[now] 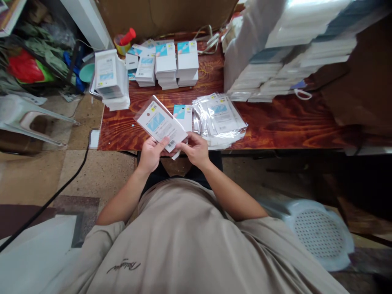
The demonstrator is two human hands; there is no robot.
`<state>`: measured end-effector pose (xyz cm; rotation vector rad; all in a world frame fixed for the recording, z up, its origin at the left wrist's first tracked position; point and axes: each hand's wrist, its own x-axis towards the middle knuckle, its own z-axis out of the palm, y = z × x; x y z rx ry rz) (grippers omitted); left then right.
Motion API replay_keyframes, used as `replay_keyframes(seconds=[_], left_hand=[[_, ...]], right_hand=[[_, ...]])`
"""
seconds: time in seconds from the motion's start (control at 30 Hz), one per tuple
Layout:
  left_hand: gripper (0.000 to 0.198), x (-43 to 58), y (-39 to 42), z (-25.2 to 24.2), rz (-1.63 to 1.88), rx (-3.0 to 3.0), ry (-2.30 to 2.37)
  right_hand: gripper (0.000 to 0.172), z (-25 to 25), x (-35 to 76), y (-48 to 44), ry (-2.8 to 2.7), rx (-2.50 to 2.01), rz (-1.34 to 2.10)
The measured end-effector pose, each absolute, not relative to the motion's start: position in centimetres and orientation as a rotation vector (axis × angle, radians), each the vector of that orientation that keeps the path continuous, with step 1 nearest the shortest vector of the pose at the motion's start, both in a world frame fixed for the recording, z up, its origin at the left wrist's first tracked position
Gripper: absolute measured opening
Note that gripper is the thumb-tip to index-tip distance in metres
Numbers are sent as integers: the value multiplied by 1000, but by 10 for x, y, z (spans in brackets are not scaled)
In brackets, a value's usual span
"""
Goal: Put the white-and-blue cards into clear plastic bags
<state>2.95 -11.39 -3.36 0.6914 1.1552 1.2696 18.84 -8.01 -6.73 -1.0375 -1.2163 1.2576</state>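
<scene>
My left hand (150, 154) and my right hand (196, 149) both grip the near end of a white packet in a clear plastic sleeve (161, 122), held tilted above the front edge of the wooden table (275, 122). The packet has a blue patch and a barcode. My fingers pinch its lower edge, where a small white strip hangs down. Right behind it, a single white-and-blue packet (183, 116) lies on the table. A loose pile of sleeved packets (219, 118) rests just right of my right hand.
Stacks of white-and-blue boxes (167, 63) stand at the back of the table, another stack (110, 79) at its left corner. Tall piles of flat packs (290, 49) fill the right side. A plastic stool (318, 232) sits lower right, a cable (58, 192) crosses the floor left.
</scene>
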Motion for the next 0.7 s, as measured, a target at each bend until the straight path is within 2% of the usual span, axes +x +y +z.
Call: replay_keyframes(seconds=[0.2,0.3,0.47,0.6,0.7], left_hand=[[51,39,-116,-38,1122,774,1149],[53,48,-114,-36,965,874,1129],[46,62,-107,-35,1051,992,1210],[35,76,-101,-44,1043,1111,1328],[46,98,-92,-50,1028,1341,1387]], right_hand=[[44,-57,191,-87,-1225,-1117,1289],[51,-45,212,-80,-1160,-1094,1277],[51,-35,283,-41,-1141,-1195,897],[61,-54,335,-3,-1396,-1517,627],[75,-69,342,12,-1554,-1837,395]])
